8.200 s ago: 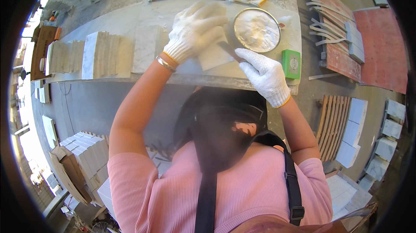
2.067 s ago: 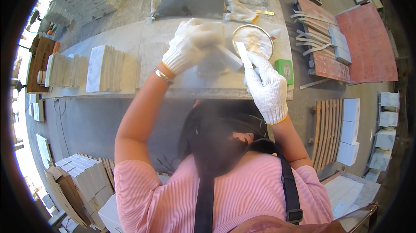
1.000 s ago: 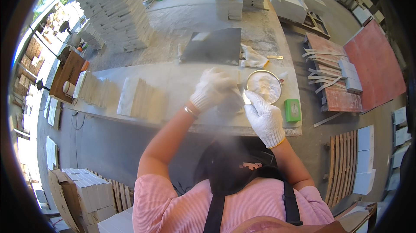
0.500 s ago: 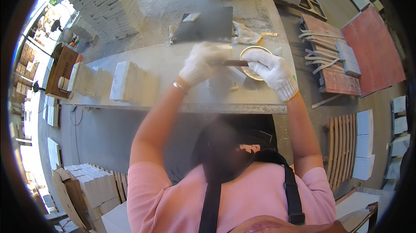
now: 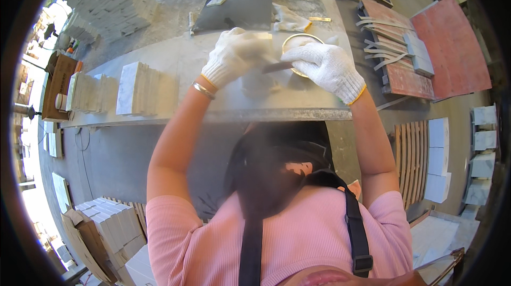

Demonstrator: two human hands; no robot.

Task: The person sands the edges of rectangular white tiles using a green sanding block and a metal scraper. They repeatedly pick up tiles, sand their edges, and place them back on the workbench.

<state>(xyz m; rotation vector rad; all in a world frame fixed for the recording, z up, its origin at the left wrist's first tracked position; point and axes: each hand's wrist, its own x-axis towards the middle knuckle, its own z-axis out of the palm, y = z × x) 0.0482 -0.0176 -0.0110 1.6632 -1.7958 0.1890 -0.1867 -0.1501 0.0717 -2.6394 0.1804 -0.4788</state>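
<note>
My right hand (image 5: 326,67), in a white knit glove, is closed on a dark, flat scraper blade (image 5: 278,67) that points left and tilts slightly down. Just behind that hand stands a round tin (image 5: 288,43) with a gold rim and pale contents, partly covered by the glove. My left hand (image 5: 230,56), gloved likewise, is raised over the table and closed around a pale flat piece (image 5: 262,36). Haze and blur hide most of this piece, and its kind is unclear. A gap separates the two hands, with the blade's tip close to the pale piece.
Marble-look tiles (image 5: 133,89) stand in rows on the table (image 5: 191,108) at left. Farther back lie a dark sheet (image 5: 239,12) with a small tile on it, and a spare glove (image 5: 289,19). A red board (image 5: 452,46) and strips are at right. Tall tile stacks (image 5: 106,1) rise back left.
The whole view has shifted, so the table sits higher and farther left. The scraper has gone from nearly level to tilted, and my right hand covers less of the tin.
</note>
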